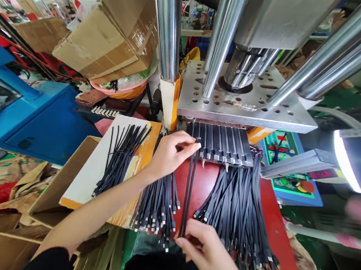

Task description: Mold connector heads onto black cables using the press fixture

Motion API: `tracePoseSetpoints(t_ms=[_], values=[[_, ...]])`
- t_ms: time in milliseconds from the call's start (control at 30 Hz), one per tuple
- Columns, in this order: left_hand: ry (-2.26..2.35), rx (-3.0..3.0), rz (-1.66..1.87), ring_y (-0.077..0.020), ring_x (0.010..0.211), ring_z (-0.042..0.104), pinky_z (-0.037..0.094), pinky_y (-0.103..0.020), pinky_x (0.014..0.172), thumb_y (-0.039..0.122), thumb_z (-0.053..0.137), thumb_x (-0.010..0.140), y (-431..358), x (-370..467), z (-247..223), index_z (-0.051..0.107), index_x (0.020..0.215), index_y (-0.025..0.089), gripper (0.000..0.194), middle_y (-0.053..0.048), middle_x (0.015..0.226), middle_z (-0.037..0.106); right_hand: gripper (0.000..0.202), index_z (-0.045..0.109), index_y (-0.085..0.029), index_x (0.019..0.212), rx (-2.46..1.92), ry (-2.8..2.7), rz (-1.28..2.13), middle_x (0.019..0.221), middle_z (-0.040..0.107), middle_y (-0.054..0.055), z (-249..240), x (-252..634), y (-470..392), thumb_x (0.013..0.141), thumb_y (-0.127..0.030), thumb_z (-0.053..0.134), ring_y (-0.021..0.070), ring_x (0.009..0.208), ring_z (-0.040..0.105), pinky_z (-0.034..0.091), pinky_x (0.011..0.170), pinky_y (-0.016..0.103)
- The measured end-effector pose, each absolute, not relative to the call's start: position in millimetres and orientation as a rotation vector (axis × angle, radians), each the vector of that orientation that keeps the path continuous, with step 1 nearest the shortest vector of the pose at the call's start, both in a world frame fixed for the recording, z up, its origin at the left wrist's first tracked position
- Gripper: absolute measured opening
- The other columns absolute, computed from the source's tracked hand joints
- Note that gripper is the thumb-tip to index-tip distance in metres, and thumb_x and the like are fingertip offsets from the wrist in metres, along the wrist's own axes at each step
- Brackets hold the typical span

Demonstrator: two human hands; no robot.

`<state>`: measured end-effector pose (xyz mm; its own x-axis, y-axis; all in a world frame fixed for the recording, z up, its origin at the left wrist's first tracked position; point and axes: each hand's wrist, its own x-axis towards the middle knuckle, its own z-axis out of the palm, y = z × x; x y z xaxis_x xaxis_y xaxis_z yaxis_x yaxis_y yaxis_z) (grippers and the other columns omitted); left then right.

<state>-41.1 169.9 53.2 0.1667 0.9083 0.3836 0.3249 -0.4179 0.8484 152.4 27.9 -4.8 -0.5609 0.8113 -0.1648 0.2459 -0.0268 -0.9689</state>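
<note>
My left hand (pixel 173 153) pinches the upper end of a black cable (pixel 188 191) at the front left edge of the slotted metal mould (pixel 223 141). Two parallel strands of it run down towards me. Lower down, my right hand (pixel 202 247) has its thumb and fingers closed on the bottom of the same cable; its end is hidden. Bundles of black cables with small metal plugs lie on both sides: one bundle (pixel 159 201) to the left, a bigger one (pixel 237 205) to the right.
Above the mould hangs a thick steel press plate (pixel 247 112) on steel columns. More cables (pixel 123 155) lie on a white board (pixel 90 164) at left. A control panel (pixel 293 164) stands at right. Cardboard boxes (pixel 111 29) and a blue machine (pixel 43 120) are at left.
</note>
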Motion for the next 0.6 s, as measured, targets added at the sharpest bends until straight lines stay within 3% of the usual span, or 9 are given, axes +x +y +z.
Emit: tracePoseSetpoints(t_ms=[100,233,333,467,600], values=[[1.285,1.94,1.28,-0.0231,0.106,0.074,0.056,-0.037,0.101,0.018,0.075,0.095,227,-38,20,0.073,0.081,0.018,0.014,-0.009,0.105,0.079,0.044,0.064,-0.021,0.072,-1.183,-1.931,1.465,0.066,0.057,-0.002,23,174,83,0.103,-0.051,0.062,0.0137,0.061,0.05,0.038,0.056,0.025],[1.451,1.876,1.36,-0.0242,0.097,0.076,0.06,-0.039,0.094,0.019,0.064,0.101,270,-30,-9,0.07,0.09,0.017,0.013,-0.009,0.096,0.078,0.059,0.053,-0.022,0.06,-1.199,-1.98,1.17,0.055,0.049,-0.004,48,177,187,0.094,-0.068,0.066,0.0115,0.053,0.039,0.031,0.054,0.027],[1.448,1.885,1.426,-0.0236,0.1,0.076,0.062,-0.038,0.092,0.02,0.053,0.106,259,-35,-14,0.067,0.107,0.017,0.015,-0.011,0.106,0.078,0.061,0.058,-0.021,0.064,-1.123,-2.02,1.104,0.055,0.047,-0.005,43,158,240,0.092,-0.075,0.061,0.0118,0.053,0.038,0.03,0.053,0.028],[1.136,2.401,1.36,-0.0264,0.126,0.071,0.059,-0.045,0.109,0.019,0.055,0.106,214,-62,-14,0.068,0.125,0.017,0.023,-0.017,0.134,0.073,0.058,0.057,-0.021,0.063,-1.077,-2.069,1.0,0.057,0.047,-0.004,25,142,265,0.094,-0.07,0.061,0.0119,0.056,0.039,0.03,0.056,0.027],[0.876,2.898,1.08,-0.0296,0.138,0.066,0.06,-0.049,0.112,0.016,0.057,0.104,196,-85,-16,0.067,0.133,0.013,0.031,-0.019,0.139,0.073,0.047,0.061,-0.02,0.067,-1.105,-2.052,0.974,0.063,0.056,-0.002,16,143,267,0.096,-0.057,0.066,0.0118,0.054,0.043,0.033,0.055,0.027]])
